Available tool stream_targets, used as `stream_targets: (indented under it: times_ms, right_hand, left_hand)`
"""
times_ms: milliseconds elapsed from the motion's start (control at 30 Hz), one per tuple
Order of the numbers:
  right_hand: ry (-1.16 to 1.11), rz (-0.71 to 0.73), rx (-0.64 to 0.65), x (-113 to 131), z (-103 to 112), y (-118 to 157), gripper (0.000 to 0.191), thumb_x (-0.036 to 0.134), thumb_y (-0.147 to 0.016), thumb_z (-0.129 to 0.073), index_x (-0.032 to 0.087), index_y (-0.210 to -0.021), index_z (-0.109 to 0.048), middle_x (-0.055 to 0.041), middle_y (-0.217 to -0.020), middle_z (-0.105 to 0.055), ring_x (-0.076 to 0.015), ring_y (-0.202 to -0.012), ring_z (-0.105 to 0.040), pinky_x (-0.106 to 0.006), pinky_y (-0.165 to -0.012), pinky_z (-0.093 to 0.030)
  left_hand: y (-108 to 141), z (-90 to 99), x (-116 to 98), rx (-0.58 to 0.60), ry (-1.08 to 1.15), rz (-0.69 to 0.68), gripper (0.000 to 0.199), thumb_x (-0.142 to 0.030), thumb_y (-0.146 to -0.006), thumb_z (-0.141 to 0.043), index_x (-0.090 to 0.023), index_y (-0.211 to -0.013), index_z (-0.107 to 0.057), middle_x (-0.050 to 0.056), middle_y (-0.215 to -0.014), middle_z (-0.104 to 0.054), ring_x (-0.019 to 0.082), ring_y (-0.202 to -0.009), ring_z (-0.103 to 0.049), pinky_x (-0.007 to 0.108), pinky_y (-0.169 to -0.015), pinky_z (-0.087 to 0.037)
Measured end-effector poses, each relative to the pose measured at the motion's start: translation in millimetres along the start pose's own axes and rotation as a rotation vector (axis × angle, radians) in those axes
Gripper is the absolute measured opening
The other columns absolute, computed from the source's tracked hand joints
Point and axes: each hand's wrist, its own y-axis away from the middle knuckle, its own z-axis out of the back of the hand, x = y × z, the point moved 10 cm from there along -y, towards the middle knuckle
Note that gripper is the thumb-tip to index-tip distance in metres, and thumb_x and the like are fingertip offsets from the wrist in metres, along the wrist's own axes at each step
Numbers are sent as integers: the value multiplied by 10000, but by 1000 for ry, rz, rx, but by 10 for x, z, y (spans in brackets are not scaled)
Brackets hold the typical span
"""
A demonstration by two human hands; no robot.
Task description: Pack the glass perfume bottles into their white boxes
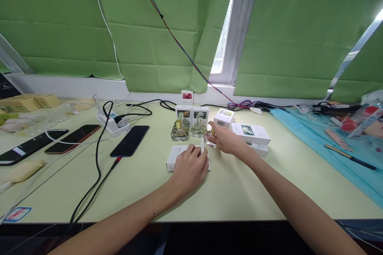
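My left hand (191,167) lies over a white carton (176,155), its fingers curled on the carton's right end, where a flap (202,144) sticks up. My right hand (226,138) is closed around the top of a pinkish glass perfume bottle (210,139), which is partly hidden behind the fingers. Just left of it stand another perfume bottle (199,128) with pale liquid and a yellowish one (180,129), with more glass close behind the latter. Picture cartons (200,112) stand upright behind these bottles. Right of my right hand lie flat white cartons (250,132) and a tilted one (224,116).
On the left are a phone (130,140) on a cable, two more phones, a white power strip (113,125) and looping cords. A blue sheet (323,147) with a pen (350,157) covers the right side. Green curtains (167,40) and hanging wires are behind the table.
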Motion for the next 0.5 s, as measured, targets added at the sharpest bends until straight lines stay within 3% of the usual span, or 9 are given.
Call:
stream_targets:
  times_ms: [167, 333, 500]
  right_hand:
    - [2, -76, -22, 20, -11, 28, 375, 271, -1041, -421, 154, -1395, -386, -163, -1041, -716, -306, -908, -701, -302, -640, -386]
    - [-19, -95, -72, 14, -6, 52, 389, 277, -1045, -416, 167, -1414, -364, -159, -1044, -723, -322, -952, -707, -314, -651, -400]
    - [-55, -88, -90, -35, -32, 71, 386, 276, -1051, -398, 178, -1423, -359, -141, -1022, -726, -311, -944, -704, -308, -653, -398]
  left_hand:
    - [-27, -58, 130, 128, 80, 84, 221, -182, -958, -470, -182, -1117, -623, 116, -946, -675, 290, -946, -591, 314, -558, -445]
    - [-38, -38, 131, 206, 90, 78, 365, -185, -927, -515, -200, -1289, -553, 114, -1033, -656, 302, -984, -586, 314, -565, -475]
    - [-58, -24, 165, 249, 127, 80, 386, -200, -889, -591, -220, -1271, -539, 116, -1103, -639, 304, -1000, -612, 333, -625, -517]
